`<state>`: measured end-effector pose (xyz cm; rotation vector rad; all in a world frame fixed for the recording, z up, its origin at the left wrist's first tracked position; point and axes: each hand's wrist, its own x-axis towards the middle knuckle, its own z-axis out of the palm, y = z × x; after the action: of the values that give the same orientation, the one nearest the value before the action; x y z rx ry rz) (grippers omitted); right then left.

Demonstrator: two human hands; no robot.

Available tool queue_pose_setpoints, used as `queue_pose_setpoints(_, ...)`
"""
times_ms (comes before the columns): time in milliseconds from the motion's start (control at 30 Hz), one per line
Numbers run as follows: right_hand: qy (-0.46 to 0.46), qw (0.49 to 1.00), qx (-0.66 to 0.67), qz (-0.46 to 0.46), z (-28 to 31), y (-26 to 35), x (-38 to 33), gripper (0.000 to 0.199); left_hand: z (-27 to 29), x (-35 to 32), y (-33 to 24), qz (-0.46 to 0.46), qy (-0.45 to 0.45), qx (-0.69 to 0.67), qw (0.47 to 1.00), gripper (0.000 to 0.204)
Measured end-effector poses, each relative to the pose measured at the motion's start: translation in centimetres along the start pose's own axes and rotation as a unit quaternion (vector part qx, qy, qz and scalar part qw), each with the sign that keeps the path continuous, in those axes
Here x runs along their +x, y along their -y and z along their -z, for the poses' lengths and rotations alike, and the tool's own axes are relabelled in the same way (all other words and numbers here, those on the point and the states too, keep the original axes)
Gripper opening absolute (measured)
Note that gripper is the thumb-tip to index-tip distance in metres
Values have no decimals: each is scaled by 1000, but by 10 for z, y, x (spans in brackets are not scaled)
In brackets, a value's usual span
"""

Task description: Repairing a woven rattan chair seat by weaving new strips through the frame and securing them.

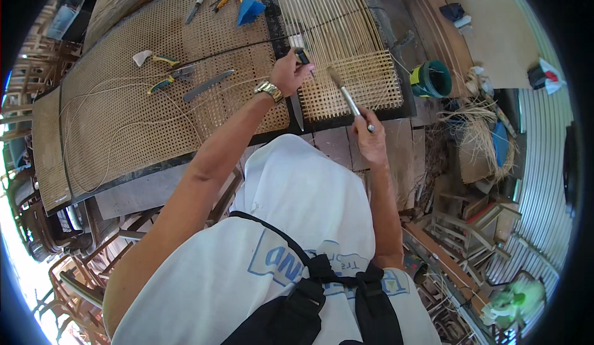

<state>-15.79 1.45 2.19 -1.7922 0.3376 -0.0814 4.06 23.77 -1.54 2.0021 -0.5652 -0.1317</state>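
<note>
My left hand, with a metal watch on its wrist, closes on a small black-and-yellowish object whose kind I cannot make out. It is over the left border of a woven cane panel with loose long strands at its far part. A narrow blade lies just below that hand. My right hand is wrapped round a slim silver-handled tool with a brown, brush-like tip. That tip hovers at or just above the weave; contact cannot be told.
Left on the wide cane sheet lie pliers, a long flat blade, loose cane strands, another knife and a blue piece. A green bucket and cane scraps are right. Chair frames stand lower left.
</note>
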Motion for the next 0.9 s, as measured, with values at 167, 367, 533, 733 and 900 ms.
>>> queue_pose_setpoints(167,-19,999,38,-16,-4,3,-2,32,-5,5,12,42,-5,36,998,48)
queue_pose_setpoints(367,2,999,26,-32,-7,-1,-10,32,-14,-15,-4,-2,-5,-20,1000,42)
queue_pose_setpoints(533,-25,999,33,-25,-10,6,-12,33,-18,-18,-5,13,9,-3,1000,17)
queue_pose_setpoints(733,14,999,-7,-35,19,28,-41,32,17,-40,5,29,-91,-50,994,20)
queue_pose_setpoints(900,-47,993,41,-98,24,11,-55,33,37,-42,32,119,-173,-96,973,22)
